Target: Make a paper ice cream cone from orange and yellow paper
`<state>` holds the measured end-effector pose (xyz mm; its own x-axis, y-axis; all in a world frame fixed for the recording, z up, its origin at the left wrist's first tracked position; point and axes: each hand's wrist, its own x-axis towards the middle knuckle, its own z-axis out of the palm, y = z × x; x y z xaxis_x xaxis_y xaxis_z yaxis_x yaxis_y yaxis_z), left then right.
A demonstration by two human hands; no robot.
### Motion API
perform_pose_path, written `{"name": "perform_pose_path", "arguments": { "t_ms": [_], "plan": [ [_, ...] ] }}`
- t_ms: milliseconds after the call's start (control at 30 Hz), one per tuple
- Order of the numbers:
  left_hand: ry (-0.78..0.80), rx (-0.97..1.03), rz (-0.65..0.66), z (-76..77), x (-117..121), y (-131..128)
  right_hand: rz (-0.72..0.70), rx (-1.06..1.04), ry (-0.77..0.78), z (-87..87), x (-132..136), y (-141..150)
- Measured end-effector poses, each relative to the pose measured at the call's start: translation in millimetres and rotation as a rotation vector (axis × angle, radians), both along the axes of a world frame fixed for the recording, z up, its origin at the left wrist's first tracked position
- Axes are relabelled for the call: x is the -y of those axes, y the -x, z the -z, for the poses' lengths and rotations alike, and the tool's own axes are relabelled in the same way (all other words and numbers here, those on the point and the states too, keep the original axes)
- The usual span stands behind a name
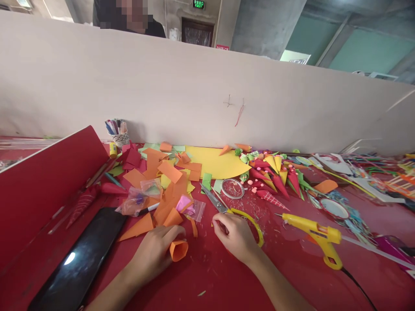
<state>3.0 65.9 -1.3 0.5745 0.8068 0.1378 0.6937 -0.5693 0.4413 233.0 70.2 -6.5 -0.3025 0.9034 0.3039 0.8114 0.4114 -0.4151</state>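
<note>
My left hand (158,244) is wrapped around an orange paper roll (179,251), whose open end faces me. My right hand (236,235) is closed, thumb and fingers curled together; whatever they hold is hidden, though a tiny yellow speck shows at the fingertips. Partly behind this hand lie scissors with yellow handles (257,224), blades pointing up and left; I cannot tell whether the hand touches them. Just beyond my left hand are orange paper pieces (171,194) and a pink item in a small clear bag (185,204).
A yellow glue gun (319,233) lies on the right, its cord running forward. A black phone-like slab (81,259) lies left. Finished paper cones (275,172), a tape roll (232,188) and a pen cup (119,134) stand farther back, before a pale partition (181,95). A person sits beyond it.
</note>
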Motion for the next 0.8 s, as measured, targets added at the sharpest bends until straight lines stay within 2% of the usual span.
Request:
{"name": "perform_pose_path", "arguments": {
  "t_ms": [333, 600, 700, 800],
  "plan": [
    [-0.028, 0.146, -0.04, -8.6, 5.0, -0.9, -0.039, -0.18, 0.108, 0.1, 2.4, 3.7],
    [-0.112, 0.147, -0.393, -5.2, -6.1, 11.3, -0.054, -0.241, 0.098, -1.4, 2.6, 3.2],
    [-0.124, 0.14, -0.516, -12.6, -11.8, 18.0, -0.051, -0.244, 0.077, -1.1, 2.1, 2.6],
    [-0.075, 0.11, -0.567, -23.6, -11.2, 24.1, -0.054, -0.227, 0.046, -0.7, 2.2, 2.7]
  ]
}}
